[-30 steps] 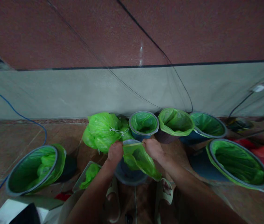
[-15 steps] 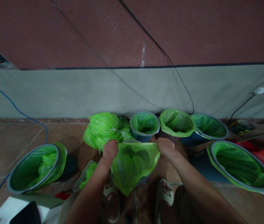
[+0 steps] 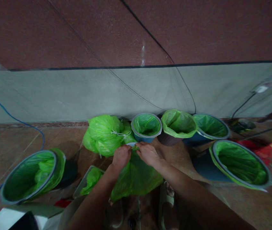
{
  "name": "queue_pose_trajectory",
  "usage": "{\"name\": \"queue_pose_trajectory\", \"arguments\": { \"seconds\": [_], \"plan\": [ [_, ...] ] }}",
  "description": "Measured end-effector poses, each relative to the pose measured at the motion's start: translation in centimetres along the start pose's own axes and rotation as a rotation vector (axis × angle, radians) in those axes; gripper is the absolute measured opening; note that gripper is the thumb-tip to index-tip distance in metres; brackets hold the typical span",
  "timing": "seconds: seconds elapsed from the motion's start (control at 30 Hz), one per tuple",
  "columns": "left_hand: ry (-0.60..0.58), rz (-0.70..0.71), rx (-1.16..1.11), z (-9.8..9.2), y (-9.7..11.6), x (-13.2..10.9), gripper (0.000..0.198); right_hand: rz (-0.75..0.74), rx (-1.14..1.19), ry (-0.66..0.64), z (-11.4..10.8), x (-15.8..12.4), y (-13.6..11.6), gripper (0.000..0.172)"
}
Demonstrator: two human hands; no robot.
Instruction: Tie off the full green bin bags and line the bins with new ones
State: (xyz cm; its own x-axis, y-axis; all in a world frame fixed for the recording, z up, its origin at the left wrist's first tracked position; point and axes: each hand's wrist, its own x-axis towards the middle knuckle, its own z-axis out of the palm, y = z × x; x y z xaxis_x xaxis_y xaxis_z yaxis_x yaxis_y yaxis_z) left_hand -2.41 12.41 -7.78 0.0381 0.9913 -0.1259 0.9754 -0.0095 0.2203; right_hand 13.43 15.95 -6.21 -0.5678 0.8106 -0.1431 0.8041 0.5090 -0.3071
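A thin green plastic bag (image 3: 138, 179) hangs in front of me, bunched at its top edge between my two hands. My left hand (image 3: 122, 156) is closed on the left part of that edge. Close beside it, my right hand (image 3: 148, 153) grips the right part. Just behind the hands shows the pale rim of a bin (image 3: 131, 144), mostly hidden by the bag and hands. A tied, full green bag (image 3: 104, 134) with a white string rests behind my left hand. A small blue lined bin (image 3: 147, 137) stands behind my right hand.
Along the wall stand a brown lined bin (image 3: 172, 139) and a blue lined bin (image 3: 191, 141). Larger lined bins stand at right (image 3: 205, 166) and left (image 3: 5, 195). A tray (image 3: 79, 188) holds green bags near a white box (image 3: 8, 217). A blue cable (image 3: 18, 119) crosses the floor.
My hands have come together from wide apart, gathering the bag's stretched top edge between them. The bag now hangs fuller and wider below. The view has shifted slightly.
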Motion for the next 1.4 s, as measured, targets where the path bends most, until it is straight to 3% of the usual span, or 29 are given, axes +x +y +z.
{"name": "queue_pose_trajectory", "arguments": {
  "seconds": [0.17,0.37,0.47,0.57,0.7,0.8,0.9,1.07,1.4],
  "plan": [
    [-0.02,-0.08,0.055,0.1,-0.3,0.0,0.034,0.069,-0.016,-0.07,0.0,0.3,0.9,0.034],
    [-0.028,-0.117,0.047,0.5,-1.8,0.1,0.036,0.191,-0.064,-0.045,0.1,0.3,2.6,0.025],
    [-0.04,-0.106,0.04,0.5,-1.8,0.1,0.035,0.183,-0.048,-0.043,0.1,-0.2,2.4,0.025],
    [-0.048,-0.104,0.03,0.3,-1.4,0.0,0.036,0.127,-0.034,-0.005,-0.1,-0.4,2.0,0.037],
    [-0.027,-0.087,0.01,0.2,-1.0,0.0,0.035,0.039,0.0,0.006,-0.2,-0.1,1.6,0.024],
    [0.026,-0.039,-0.029,0.2,-0.8,0.1,0.032,0.047,0.012,0.011,-0.1,0.2,1.5,0.03],
    [0.123,0.089,-0.096,0.2,-0.4,0.2,0.042,0.036,0.009,0.014,0.0,0.2,1.4,0.028],
    [0.132,0.22,-0.12,-0.1,0.5,0.4,0.021,0.048,-0.007,0.009,-0.1,0.0,1.4,0.027],
    [0.089,0.072,-0.116,0.3,0.6,0.5,0.03,0.084,-0.041,-0.023,-0.4,0.0,0.9,0.029]
  ]
}}
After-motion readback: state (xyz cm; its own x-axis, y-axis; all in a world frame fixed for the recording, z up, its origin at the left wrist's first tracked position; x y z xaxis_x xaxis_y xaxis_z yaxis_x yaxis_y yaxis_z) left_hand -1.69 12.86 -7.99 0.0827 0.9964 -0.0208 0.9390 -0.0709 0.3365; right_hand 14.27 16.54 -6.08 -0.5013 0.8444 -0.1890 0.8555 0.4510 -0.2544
